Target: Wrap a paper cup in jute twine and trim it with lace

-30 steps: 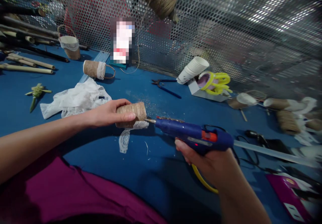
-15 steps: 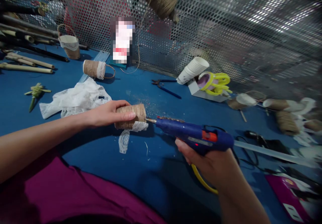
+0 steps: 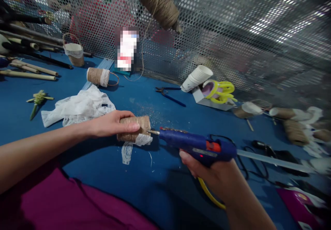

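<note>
My left hand point(image 3: 117, 122) is closed around a twine-wrapped cup point(image 3: 141, 122) lying on its side, thumb on top. A strip of white lace point(image 3: 143, 139) lies along the cup's rim, its loose end hanging down toward the table. In my right hand point(image 3: 201, 166) is a blue hot glue gun point(image 3: 186, 141) with its red light lit. The metal nozzle meets the cup near its rim, by the lace; I cannot tell whether they touch. A clear glue stick point(image 3: 271, 161) sticks out of the gun's rear.
White lace point(image 3: 82, 104) is heaped at the left, near a lace-trimmed twine cup point(image 3: 98, 76). Blue-handled pliers point(image 3: 170, 96), stacked paper cups point(image 3: 197, 78) and yellow-handled scissors point(image 3: 222, 91) lie farther back. A twine spool point(image 3: 157, 4) hangs before the perforated metal screen.
The whole view has shifted, so things sit slightly lower in the picture. Both hands keep their holds, and the glue gun's nozzle stays at the cup's rim.
</note>
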`<control>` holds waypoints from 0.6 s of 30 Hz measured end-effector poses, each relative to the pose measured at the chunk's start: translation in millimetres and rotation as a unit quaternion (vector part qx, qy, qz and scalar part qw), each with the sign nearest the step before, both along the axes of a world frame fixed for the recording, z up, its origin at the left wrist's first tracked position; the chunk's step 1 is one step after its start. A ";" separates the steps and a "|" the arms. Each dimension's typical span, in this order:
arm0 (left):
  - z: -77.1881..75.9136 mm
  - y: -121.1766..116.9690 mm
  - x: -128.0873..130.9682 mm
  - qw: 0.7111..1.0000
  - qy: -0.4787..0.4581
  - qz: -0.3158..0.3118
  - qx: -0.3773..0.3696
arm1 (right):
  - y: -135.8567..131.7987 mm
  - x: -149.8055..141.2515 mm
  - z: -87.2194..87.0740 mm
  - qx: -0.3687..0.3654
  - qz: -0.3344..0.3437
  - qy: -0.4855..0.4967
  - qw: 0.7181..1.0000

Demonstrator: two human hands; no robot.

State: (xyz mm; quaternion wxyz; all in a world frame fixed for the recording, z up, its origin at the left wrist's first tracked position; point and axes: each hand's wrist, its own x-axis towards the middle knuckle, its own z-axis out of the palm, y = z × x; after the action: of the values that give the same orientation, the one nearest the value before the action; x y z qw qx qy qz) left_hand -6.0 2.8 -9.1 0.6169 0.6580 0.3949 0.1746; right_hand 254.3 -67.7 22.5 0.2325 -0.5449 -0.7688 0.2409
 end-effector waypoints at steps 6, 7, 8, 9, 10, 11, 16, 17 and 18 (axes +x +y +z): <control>4.5 -1.8 2.3 1.000 -0.006 -0.001 -0.012 | -2.8 1.0 -2.2 -0.037 -0.043 0.020 0.998; 4.5 -1.6 2.3 1.000 -0.010 0.000 -0.015 | -3.8 1.7 -2.7 -0.042 -0.044 0.030 0.998; 4.3 -1.2 2.1 1.000 -0.012 0.001 -0.016 | -4.8 2.3 -3.3 -0.045 -0.041 0.040 0.997; 3.9 -0.8 1.8 1.000 -0.013 0.002 -0.016 | -5.5 3.0 -3.8 -0.048 -0.036 0.048 0.997; 3.6 -0.4 1.3 1.000 -0.012 0.003 -0.014 | -5.9 3.5 -4.1 -0.050 -0.031 0.055 0.997; 3.2 -0.1 0.8 1.000 -0.010 0.003 -0.011 | -6.1 3.9 -4.4 -0.050 -0.027 0.058 0.997; 2.7 0.8 -1.0 1.000 0.015 -0.003 0.013 | -3.8 3.9 -4.5 -0.047 -0.009 0.050 0.998; 2.7 0.9 -1.1 1.000 0.018 -0.006 0.015 | -3.3 3.6 -4.5 -0.049 -0.006 0.049 0.998; 2.7 0.9 -1.1 1.000 0.019 -0.009 0.014 | -2.9 3.3 -4.5 -0.050 -0.004 0.050 0.997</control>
State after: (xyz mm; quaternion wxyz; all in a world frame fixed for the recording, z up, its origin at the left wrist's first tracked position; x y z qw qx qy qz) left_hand -7.1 3.7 -6.4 0.6011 0.6734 0.3987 0.1622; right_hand 257.5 -70.6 18.0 0.2441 -0.5463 -0.7409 0.3050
